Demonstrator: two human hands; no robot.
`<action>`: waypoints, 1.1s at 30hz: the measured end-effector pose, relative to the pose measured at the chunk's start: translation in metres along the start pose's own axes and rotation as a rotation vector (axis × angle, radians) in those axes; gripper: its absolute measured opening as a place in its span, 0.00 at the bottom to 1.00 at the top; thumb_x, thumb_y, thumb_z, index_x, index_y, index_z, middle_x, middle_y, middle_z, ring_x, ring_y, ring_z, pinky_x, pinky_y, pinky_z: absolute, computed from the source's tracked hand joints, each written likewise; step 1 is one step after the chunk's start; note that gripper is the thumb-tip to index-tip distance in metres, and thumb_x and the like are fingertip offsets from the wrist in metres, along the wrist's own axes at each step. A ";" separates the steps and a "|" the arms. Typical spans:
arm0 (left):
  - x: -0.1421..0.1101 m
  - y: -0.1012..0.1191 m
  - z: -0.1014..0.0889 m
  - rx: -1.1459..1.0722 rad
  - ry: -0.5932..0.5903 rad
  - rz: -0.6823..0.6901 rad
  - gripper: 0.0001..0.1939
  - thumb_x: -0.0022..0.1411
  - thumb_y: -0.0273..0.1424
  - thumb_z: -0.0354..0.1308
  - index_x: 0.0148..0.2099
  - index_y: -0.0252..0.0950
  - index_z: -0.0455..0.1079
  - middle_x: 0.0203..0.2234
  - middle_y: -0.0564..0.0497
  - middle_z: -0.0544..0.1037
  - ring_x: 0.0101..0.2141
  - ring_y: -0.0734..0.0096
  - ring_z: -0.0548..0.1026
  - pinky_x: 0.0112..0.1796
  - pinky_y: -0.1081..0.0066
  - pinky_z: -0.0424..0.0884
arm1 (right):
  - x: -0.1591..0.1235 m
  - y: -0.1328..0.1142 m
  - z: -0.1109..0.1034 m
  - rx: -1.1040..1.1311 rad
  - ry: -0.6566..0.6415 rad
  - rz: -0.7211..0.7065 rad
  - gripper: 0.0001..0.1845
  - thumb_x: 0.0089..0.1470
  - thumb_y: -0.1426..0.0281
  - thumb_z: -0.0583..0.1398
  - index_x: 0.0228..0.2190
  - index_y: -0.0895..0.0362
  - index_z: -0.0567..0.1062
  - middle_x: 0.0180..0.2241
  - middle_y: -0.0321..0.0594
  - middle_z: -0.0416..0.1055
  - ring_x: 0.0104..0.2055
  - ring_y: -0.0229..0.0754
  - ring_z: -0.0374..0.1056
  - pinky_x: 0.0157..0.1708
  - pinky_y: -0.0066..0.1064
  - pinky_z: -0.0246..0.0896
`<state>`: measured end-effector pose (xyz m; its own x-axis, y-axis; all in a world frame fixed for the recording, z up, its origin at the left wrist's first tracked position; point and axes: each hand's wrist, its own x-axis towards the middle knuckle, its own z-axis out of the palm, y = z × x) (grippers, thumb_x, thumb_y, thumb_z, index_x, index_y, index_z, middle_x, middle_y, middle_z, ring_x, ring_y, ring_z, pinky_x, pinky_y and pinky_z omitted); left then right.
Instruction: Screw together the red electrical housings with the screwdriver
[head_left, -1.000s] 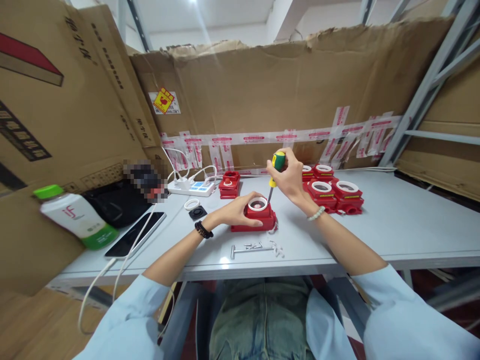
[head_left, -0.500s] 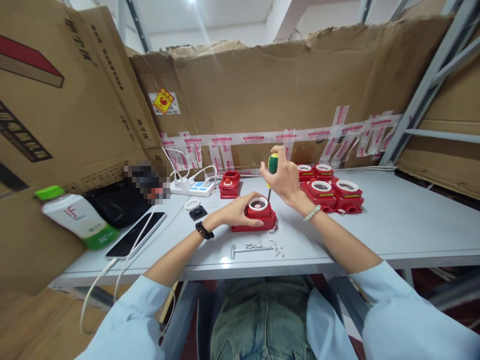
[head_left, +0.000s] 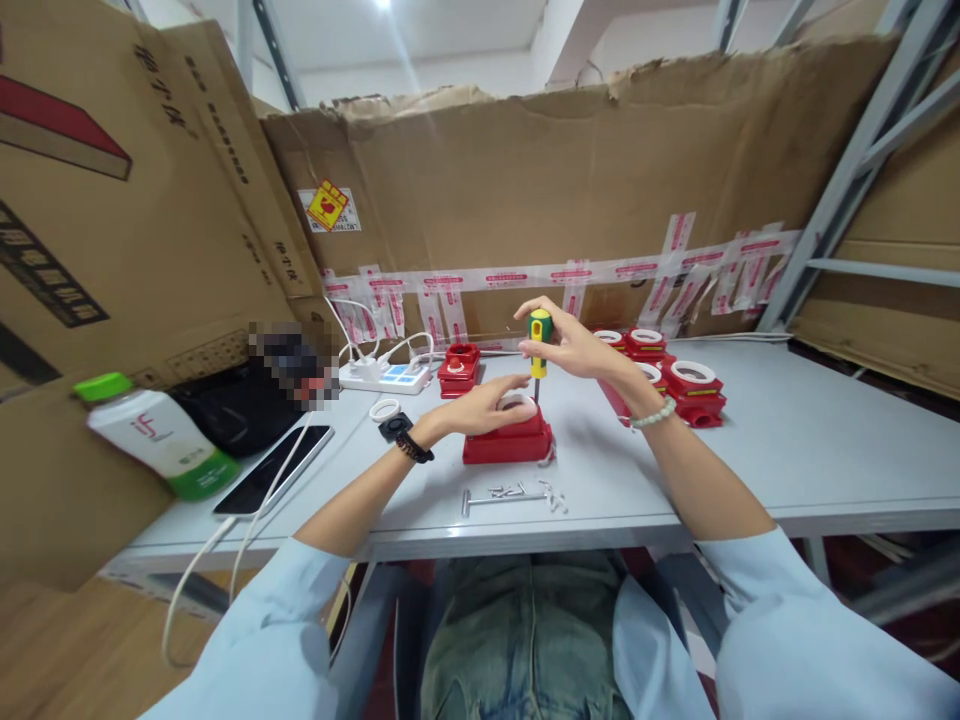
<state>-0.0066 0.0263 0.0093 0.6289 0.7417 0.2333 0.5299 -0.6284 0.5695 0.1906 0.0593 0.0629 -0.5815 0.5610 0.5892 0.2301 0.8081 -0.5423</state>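
On the table point(head_left: 795, 440), a red box point(head_left: 506, 448) below a screwdriver point(head_left: 538, 345)

The left hand point(head_left: 480, 405) lies across the box's top, partly hiding its white ring point(head_left: 529, 403); whether it grips, I cannot tell. Beyond the box's right end, the right hand point(head_left: 574, 345) loosely holds the upright screwdriver's handle, shaft down. Nearer the person lie a T-shaped tool point(head_left: 499, 499) and screws point(head_left: 508, 490); rightward, the right forearm point(head_left: 686, 455) partly blocks other red boxes point(head_left: 696, 392)

Left hand point(head_left: 480, 407) on red housing point(head_left: 506, 447), screwdriver point(head_left: 539, 368) (upright) in right hand point(head_left: 579, 348)
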 end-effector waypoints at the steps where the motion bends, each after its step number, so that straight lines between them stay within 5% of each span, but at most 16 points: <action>1: 0.007 0.002 0.003 -0.036 0.065 0.012 0.24 0.62 0.44 0.55 0.54 0.33 0.66 0.54 0.40 0.73 0.53 0.55 0.72 0.52 0.63 0.67 | 0.000 0.001 0.001 0.005 0.010 0.003 0.17 0.53 0.66 0.59 0.45 0.54 0.64 0.31 0.33 0.60 0.31 0.37 0.60 0.30 0.30 0.56; 5: 0.030 0.008 0.017 -0.209 0.270 -0.032 0.14 0.61 0.35 0.56 0.40 0.29 0.73 0.36 0.41 0.81 0.37 0.60 0.79 0.37 0.68 0.73 | 0.000 0.009 0.006 0.045 0.066 0.037 0.19 0.51 0.67 0.59 0.45 0.55 0.63 0.30 0.33 0.61 0.31 0.38 0.62 0.31 0.31 0.58; 9: 0.038 0.008 0.024 -0.213 0.378 -0.089 0.07 0.57 0.29 0.59 0.33 0.30 0.75 0.29 0.45 0.82 0.34 0.63 0.80 0.34 0.72 0.72 | 0.000 0.015 0.011 -0.023 0.266 0.087 0.20 0.46 0.65 0.62 0.42 0.55 0.65 0.29 0.32 0.62 0.29 0.38 0.61 0.31 0.32 0.58; 16: 0.040 0.005 0.026 -0.168 0.455 -0.120 0.12 0.51 0.37 0.65 0.28 0.32 0.72 0.22 0.50 0.79 0.23 0.70 0.75 0.28 0.74 0.66 | 0.002 0.012 0.020 -0.152 0.488 0.140 0.17 0.43 0.60 0.64 0.33 0.55 0.68 0.26 0.32 0.65 0.27 0.38 0.60 0.32 0.33 0.57; 20: 0.040 0.002 0.028 -0.211 0.457 -0.099 0.16 0.50 0.40 0.66 0.26 0.34 0.66 0.20 0.53 0.76 0.23 0.72 0.73 0.28 0.74 0.65 | 0.004 0.010 0.023 -0.138 0.494 0.113 0.13 0.45 0.62 0.63 0.31 0.55 0.68 0.26 0.33 0.66 0.28 0.38 0.62 0.33 0.33 0.58; 24: 0.039 -0.001 0.025 -0.227 0.381 -0.041 0.16 0.54 0.40 0.63 0.38 0.33 0.72 0.31 0.48 0.80 0.32 0.67 0.76 0.32 0.72 0.68 | 0.006 0.011 0.024 -0.057 0.469 0.104 0.11 0.46 0.64 0.61 0.31 0.54 0.66 0.26 0.34 0.66 0.28 0.39 0.63 0.32 0.33 0.60; 27: 0.038 -0.001 0.023 -0.307 0.303 -0.055 0.13 0.55 0.37 0.61 0.37 0.32 0.75 0.33 0.45 0.81 0.34 0.65 0.77 0.34 0.72 0.69 | 0.006 0.014 0.024 -0.045 0.462 0.107 0.11 0.46 0.65 0.61 0.32 0.54 0.66 0.26 0.34 0.66 0.29 0.40 0.64 0.32 0.34 0.61; 33: 0.038 0.000 0.026 -0.264 0.462 -0.118 0.13 0.48 0.38 0.66 0.26 0.32 0.72 0.22 0.50 0.77 0.23 0.71 0.73 0.27 0.74 0.65 | 0.005 0.008 0.030 -0.099 0.464 0.116 0.12 0.46 0.63 0.62 0.31 0.54 0.66 0.26 0.33 0.66 0.27 0.39 0.62 0.31 0.33 0.59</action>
<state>0.0325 0.0483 -0.0025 0.2262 0.8670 0.4441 0.3836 -0.4983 0.7775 0.1664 0.0635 0.0438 -0.1440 0.6512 0.7451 0.3591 0.7360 -0.5739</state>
